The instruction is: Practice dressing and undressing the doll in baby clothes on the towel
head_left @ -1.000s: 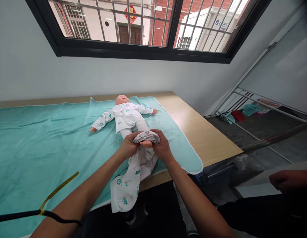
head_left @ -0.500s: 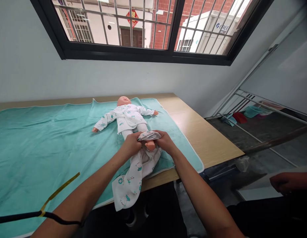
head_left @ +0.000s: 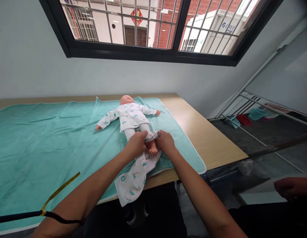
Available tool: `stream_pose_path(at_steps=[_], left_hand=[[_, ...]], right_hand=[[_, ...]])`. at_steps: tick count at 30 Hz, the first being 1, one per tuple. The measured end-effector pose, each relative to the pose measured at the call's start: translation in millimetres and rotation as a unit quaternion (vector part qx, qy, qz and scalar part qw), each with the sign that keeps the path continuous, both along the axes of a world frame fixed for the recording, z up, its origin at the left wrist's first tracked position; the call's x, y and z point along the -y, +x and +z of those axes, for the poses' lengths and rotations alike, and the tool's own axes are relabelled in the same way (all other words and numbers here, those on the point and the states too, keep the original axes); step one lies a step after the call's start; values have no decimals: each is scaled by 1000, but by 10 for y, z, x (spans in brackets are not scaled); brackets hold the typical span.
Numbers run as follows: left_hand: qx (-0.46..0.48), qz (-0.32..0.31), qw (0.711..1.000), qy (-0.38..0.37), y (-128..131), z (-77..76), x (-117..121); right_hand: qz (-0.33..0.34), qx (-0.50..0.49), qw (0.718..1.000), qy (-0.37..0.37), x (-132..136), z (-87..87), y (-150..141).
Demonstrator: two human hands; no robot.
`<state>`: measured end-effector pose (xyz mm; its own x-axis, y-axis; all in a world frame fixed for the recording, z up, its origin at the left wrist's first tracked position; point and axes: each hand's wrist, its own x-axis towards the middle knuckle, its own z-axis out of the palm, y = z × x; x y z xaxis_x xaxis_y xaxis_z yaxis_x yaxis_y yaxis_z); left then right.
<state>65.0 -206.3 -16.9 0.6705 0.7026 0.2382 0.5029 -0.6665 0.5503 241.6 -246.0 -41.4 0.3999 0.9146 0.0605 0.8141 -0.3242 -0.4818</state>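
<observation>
A baby doll (head_left: 130,112) in a white printed top lies on its back on a teal towel (head_left: 44,138), head toward the window. My left hand (head_left: 136,144) and my right hand (head_left: 164,142) both grip the bunched waistband of a pair of white printed baby trousers (head_left: 133,178) around the doll's lower legs. One bare doll foot (head_left: 153,149) shows between my hands. The trouser legs hang over the table's front edge.
The towel covers most of a wooden table (head_left: 205,135) under a barred window. A black cable with yellow tape (head_left: 54,195) crosses my left forearm. Another person's hand (head_left: 292,187) rests at the lower right. A metal rack (head_left: 262,105) stands on the floor to the right.
Both hands have slid the trousers' gathered waistband farther up the doll's legs, toward its body. More of the bare foot now shows below the fabric.
</observation>
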Motion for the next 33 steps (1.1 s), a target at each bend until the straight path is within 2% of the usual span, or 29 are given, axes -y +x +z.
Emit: stream_pose_path(at_steps=[2, 3, 5, 6, 7, 9, 11, 13, 15, 18, 21, 24, 26, 28, 30, 31, 33], left_hand=[[-49, 27, 996, 74, 13, -16, 29], [-62, 35, 993, 91, 6, -18, 33], [-40, 36, 995, 88, -53, -22, 36], [-3, 39, 996, 76, -108, -30, 43], [43, 46, 996, 60, -179, -43, 57], [120, 68, 990, 8, -350, -89, 112], [134, 77, 985, -72, -518, -141, 190], [101, 60, 983, -139, -640, -161, 267], [93, 44, 981, -162, -698, -131, 323], [173, 5, 961, -218, -682, -32, 366], [282, -40, 890, -356, -592, 7, 380], [350, -55, 820, -449, -497, -53, 372], [369, -64, 796, -475, -474, -91, 352], [353, -74, 799, -481, -499, -77, 321], [289, -96, 827, -473, -559, 0, 293], [247, -114, 843, -465, -593, 54, 285], [175, -154, 869, -436, -643, 167, 296]], right_hand=[[44, -112, 992, -38, -19, -13, 124], [56, -187, 980, -49, -15, -24, 185], [79, -304, 949, -42, 46, -26, 270], [92, -320, 943, -17, 105, -10, 282], [105, -304, 946, 27, 182, 23, 268], [123, -194, 962, 150, 367, 130, 153], [165, -68, 952, 247, 550, 271, -57], [236, -16, 932, 274, 699, 397, -307], [269, -27, 927, 259, 814, 464, -528], [230, -133, 947, 181, 958, 401, -724], [174, -253, 948, 89, 1065, 220, -766], [154, -350, 922, 67, 1100, 108, -735], [143, -449, 877, 95, 1086, 120, -703], [106, -552, 815, 142, 1054, 176, -671], [49, -619, 765, 172, 1013, 228, -642], [26, -636, 751, 176, 990, 240, -632], [1, -639, 748, 179, 934, 228, -627]])
